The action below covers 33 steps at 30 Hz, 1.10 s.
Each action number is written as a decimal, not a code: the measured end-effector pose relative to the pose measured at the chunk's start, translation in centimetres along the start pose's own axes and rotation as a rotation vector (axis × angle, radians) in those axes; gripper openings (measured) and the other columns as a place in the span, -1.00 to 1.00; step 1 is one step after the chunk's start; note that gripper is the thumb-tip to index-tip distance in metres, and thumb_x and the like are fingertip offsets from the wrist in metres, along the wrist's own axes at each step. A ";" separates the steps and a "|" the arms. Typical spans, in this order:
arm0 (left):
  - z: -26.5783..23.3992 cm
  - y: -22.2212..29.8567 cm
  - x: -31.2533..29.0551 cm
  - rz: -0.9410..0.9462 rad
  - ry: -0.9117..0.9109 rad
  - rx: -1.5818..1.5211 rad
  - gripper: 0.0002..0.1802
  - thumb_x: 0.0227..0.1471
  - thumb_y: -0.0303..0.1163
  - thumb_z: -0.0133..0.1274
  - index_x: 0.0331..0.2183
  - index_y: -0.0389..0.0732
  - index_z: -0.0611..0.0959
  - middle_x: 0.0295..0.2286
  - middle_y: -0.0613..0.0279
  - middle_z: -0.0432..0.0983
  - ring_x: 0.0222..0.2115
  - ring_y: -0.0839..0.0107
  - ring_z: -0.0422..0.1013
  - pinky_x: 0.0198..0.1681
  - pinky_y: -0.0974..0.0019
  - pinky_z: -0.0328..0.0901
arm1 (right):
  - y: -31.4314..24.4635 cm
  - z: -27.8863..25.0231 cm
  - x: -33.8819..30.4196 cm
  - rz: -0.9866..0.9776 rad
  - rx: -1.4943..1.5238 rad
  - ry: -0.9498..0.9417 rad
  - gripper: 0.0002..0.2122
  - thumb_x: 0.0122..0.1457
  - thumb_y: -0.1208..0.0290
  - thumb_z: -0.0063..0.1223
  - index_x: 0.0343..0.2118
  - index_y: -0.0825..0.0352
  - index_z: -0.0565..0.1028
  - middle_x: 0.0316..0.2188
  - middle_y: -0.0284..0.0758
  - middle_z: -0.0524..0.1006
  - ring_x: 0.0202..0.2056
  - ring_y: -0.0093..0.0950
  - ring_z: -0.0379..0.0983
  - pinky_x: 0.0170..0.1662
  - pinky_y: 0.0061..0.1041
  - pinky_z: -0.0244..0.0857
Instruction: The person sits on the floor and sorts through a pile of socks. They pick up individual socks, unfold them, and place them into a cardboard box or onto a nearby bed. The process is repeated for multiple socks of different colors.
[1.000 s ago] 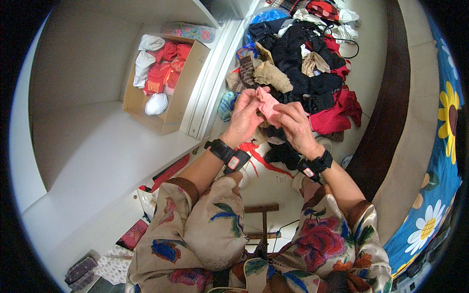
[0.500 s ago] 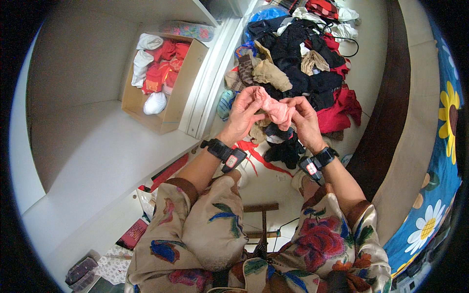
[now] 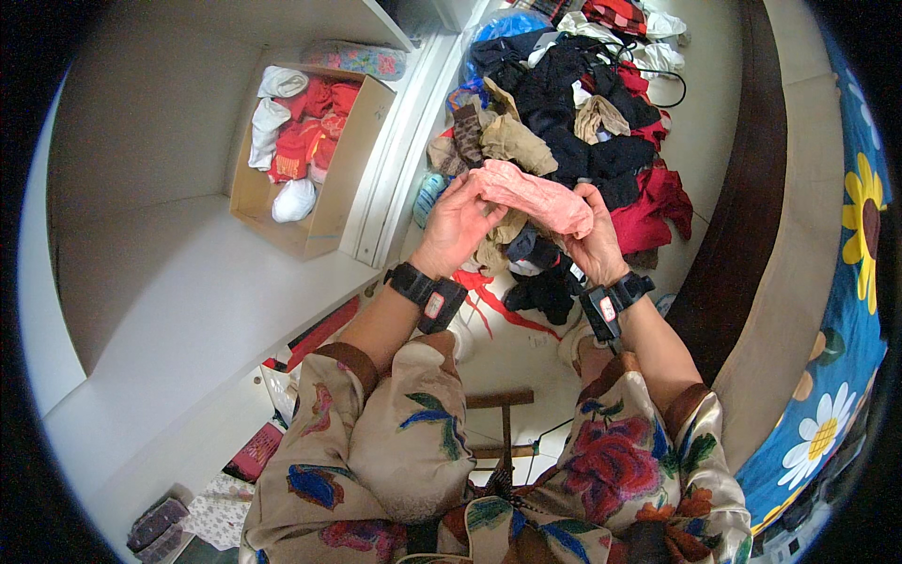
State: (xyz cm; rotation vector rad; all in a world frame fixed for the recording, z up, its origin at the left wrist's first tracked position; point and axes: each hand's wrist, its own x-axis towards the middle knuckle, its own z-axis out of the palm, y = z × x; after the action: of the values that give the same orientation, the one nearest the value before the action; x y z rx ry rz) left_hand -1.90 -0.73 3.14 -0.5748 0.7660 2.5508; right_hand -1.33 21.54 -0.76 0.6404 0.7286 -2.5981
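Note:
A pink sock (image 3: 537, 195) is stretched out between my two hands, above a heap of clothes. At its left end, my left hand (image 3: 453, 224) grips it between thumb and fingers. The other end is held by my right hand (image 3: 596, 240), whose fingers are partly hidden behind the fabric. Under and beyond the sock lie beige socks (image 3: 519, 146), a brown patterned sock (image 3: 467, 134) and dark garments (image 3: 554, 103). Red cloth (image 3: 653, 212) lies just right of my right hand.
On a white cabinet shelf (image 3: 178, 244) at left stands a cardboard box (image 3: 334, 211) holding red and white rolled items. A blue plastic bag (image 3: 512, 26) sits at the heap's far edge. A bed with a blue floral cover (image 3: 832, 376) borders the right; a wooden stool (image 3: 503, 399) is below.
The pink sock was bunched up between my fingers and is now drawn out longer and flatter. My right hand has turned and moved slightly down and to the right.

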 end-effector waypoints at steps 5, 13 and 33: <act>0.6 -0.2 0.1 -0.009 -0.034 -0.131 -0.73 0.22 -0.29 -0.03 -0.05 -0.12 0.49 -0.04 0.20 0.42 0.03 0.33 0.31 0.16 0.12 0.16 | 0.2 -0.3 0.3 0.016 0.028 -0.001 -0.90 0.27 0.58 -0.13 -0.18 0.27 0.32 -0.28 -0.23 0.52 -0.26 -0.36 0.54 -0.18 -0.40 0.54; 0.6 -0.5 0.3 0.130 0.057 0.209 -0.55 0.19 -0.37 0.02 0.08 -0.16 0.33 -0.01 0.20 0.37 0.07 0.32 0.27 0.15 0.16 0.19 | 0.0 1.2 -0.5 -0.140 -0.158 0.058 -0.86 0.22 0.66 -0.12 -0.20 0.29 0.36 -0.35 -0.34 0.49 -0.35 -0.51 0.49 -0.29 -0.53 0.47; -2.3 18.6 -1.1 1.374 0.552 0.944 -0.63 0.05 -0.60 -0.06 -0.06 -0.39 0.38 -0.15 0.06 0.42 -0.15 0.28 0.38 0.01 0.22 0.25 | -1.4 5.5 -2.4 -0.036 -0.570 -0.091 -0.80 0.26 0.42 0.01 -0.09 0.33 0.43 -0.26 -0.38 0.52 -0.34 -0.62 0.42 -0.27 -0.63 0.32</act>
State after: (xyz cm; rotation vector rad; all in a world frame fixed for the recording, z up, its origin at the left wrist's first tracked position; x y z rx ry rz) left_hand -9.58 -16.61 9.66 -0.4424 3.1540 2.3619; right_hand -1.80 20.12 5.28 0.3295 1.3783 -2.2607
